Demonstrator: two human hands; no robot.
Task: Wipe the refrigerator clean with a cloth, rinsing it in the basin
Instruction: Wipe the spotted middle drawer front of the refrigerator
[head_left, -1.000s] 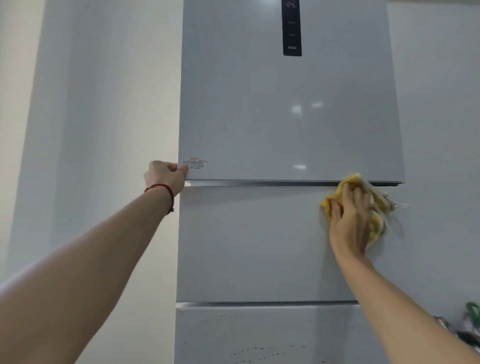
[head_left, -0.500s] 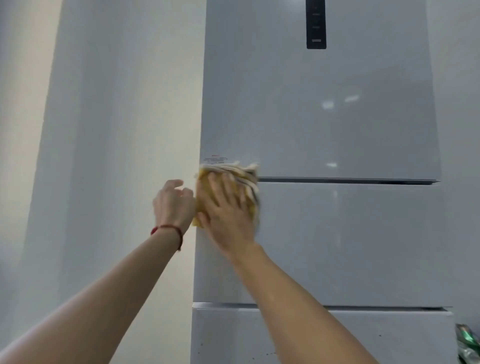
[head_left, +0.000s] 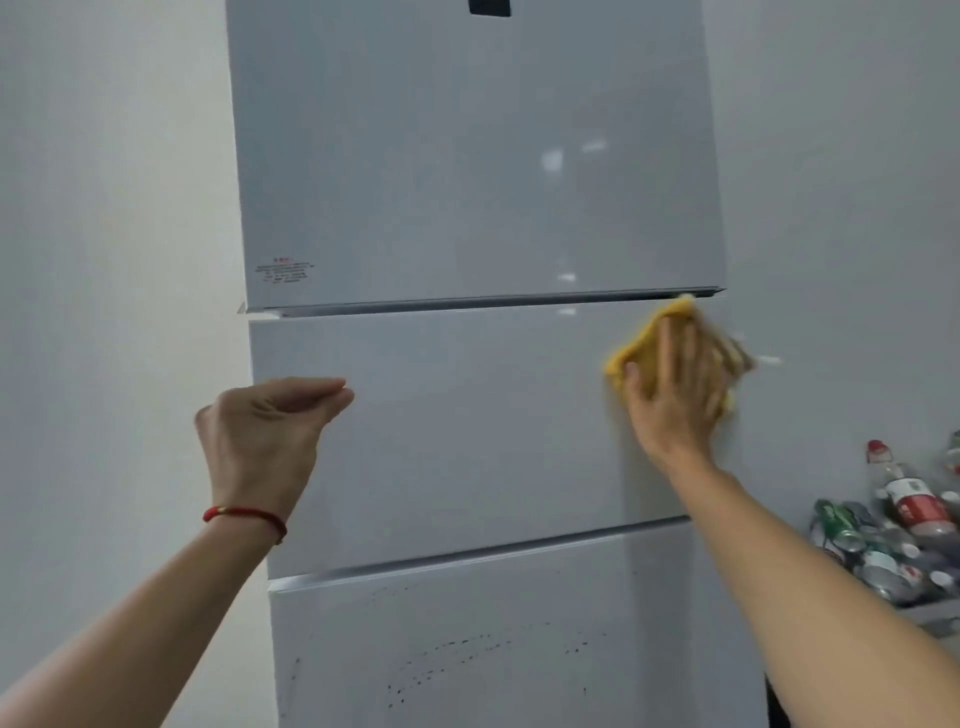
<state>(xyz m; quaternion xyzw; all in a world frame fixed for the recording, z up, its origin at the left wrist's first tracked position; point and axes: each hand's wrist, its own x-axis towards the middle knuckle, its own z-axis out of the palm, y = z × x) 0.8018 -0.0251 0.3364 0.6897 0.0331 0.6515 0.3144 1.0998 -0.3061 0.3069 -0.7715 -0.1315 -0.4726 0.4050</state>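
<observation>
My right hand (head_left: 675, 387) has swept the crumpled yellow cloth (head_left: 636, 345) back to the right edge of the tall grey glossy refrigerator (head_left: 467, 171), flat fingers pressing it under the door seam. My left hand (head_left: 265, 426) has let go of the edge, fingers loosely curled, empty. The middle panel seems nearly done; the specks lower down remain.

Both forearms bare, no sleeves visible. The left wrist (head_left: 244, 519) carries 1 thin red cord bracelet (head_left: 249, 516). Right wrist (head_left: 685, 457) unadorned.

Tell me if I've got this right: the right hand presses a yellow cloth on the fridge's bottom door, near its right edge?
Not quite. In the head view the right hand presses the yellow cloth on the middle door, near its right edge, not the bottom one.
</observation>
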